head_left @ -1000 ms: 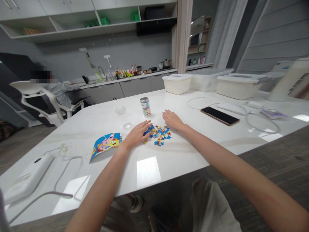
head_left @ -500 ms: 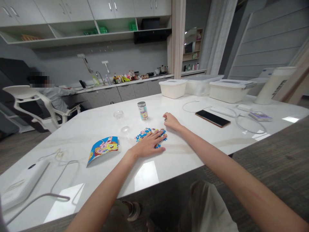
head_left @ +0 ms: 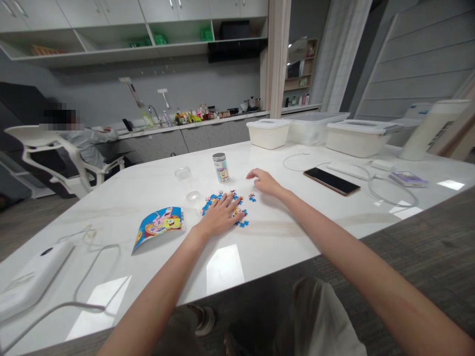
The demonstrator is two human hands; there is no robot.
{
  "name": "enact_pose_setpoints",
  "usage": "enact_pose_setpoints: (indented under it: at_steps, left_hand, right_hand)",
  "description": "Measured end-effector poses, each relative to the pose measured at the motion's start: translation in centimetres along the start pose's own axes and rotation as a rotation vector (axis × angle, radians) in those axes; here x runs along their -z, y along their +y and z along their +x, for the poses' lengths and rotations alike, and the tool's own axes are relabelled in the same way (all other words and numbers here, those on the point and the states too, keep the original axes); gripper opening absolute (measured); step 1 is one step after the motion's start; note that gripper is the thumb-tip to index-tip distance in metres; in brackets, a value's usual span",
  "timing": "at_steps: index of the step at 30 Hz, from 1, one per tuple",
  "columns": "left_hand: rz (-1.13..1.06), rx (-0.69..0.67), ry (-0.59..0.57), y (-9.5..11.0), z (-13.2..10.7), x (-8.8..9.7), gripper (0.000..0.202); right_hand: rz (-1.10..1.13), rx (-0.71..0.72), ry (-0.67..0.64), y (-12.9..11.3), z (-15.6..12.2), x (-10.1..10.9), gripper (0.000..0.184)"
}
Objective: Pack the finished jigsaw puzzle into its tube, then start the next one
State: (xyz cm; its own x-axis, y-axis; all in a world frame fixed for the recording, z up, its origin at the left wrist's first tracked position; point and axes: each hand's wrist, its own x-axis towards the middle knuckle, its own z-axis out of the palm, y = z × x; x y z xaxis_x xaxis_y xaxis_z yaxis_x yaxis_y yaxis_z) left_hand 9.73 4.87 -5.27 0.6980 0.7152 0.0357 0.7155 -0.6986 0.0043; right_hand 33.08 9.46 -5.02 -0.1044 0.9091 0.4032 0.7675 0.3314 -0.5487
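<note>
My left hand (head_left: pixel 221 216) lies flat with fingers spread over a pile of small jigsaw puzzle pieces (head_left: pixel 210 201), mostly blue, and covers part of it. To its right my right hand (head_left: pixel 266 182) hovers just above or rests on the table, fingers loosely bent and apart, with nothing visible in them. A few puzzle pieces (head_left: pixel 252 198) lie apart from the pile, just below that hand. Behind the pile stands a cartoon-printed jar (head_left: pixel 221 169) with a silver lid. A curled picture sheet (head_left: pixel 159 226) with the cartoon lies left of my left hand.
A clear plastic container (head_left: pixel 183 180) is left of the jar. Right of my hands lie a phone (head_left: pixel 331 181), cables and a small purple box (head_left: pixel 408 179). Lidded tubs (head_left: pixel 269 134) line the back of the white table (head_left: pixel 282 252). A person (head_left: pixel 87 146) sits far left.
My left hand has slid slightly left, and the pile spreads out more. My right hand's curled fingers have loosened, and a few pieces now lie separate near it.
</note>
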Motion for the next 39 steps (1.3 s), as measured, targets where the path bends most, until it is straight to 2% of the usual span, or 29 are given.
enact_pose_setpoints:
  at_steps: [4, 6, 9, 13, 18, 23, 27, 33, 39]
  left_hand:
    - [0.001, 0.035, 0.043, 0.0, 0.0, -0.3, 0.061]
    - [-0.028, -0.014, 0.05, -0.3, 0.0, -0.2, 0.057]
    - [-0.1, -0.123, 0.059, -1.0, -0.2, 0.4, 0.055]
    - [-0.151, -0.2, 0.035, -2.4, -0.5, 1.5, 0.057]
    - [-0.176, -0.12, -0.015, -4.9, -1.2, 2.2, 0.064]
    - [-0.139, 0.082, -0.005, -7.6, -2.1, 2.7, 0.077]
    - [-0.216, 0.113, -0.051, -8.2, -2.4, 3.0, 0.078]
    - [-0.378, 0.077, 0.056, -7.7, -2.3, 3.3, 0.065]
    - [-0.468, 0.078, 0.113, -7.5, -2.5, 3.8, 0.052]
  right_hand:
    - [-0.002, 0.162, -0.212, -1.3, -0.6, -0.7, 0.038]
    - [-0.039, 0.195, -0.286, -1.7, -0.9, -0.5, 0.034]
    - [-0.119, 0.199, -0.33, -2.1, -1.2, 0.6, 0.03]
    - [-0.139, 0.221, -0.447, -2.5, -1.3, 2.0, 0.035]
    - [-0.002, 0.248, -0.549, -3.1, -1.6, 2.0, 0.048]
    - [0.118, 0.199, -0.642, -4.0, -1.9, 1.7, 0.056]
    - [0.171, 0.188, -0.672, -4.6, -2.1, 1.7, 0.054]
    - [0.254, 0.213, -0.676, -4.8, -2.0, 1.5, 0.043]
    - [0.25, 0.247, -0.617, -4.4, -1.8, 1.4, 0.032]
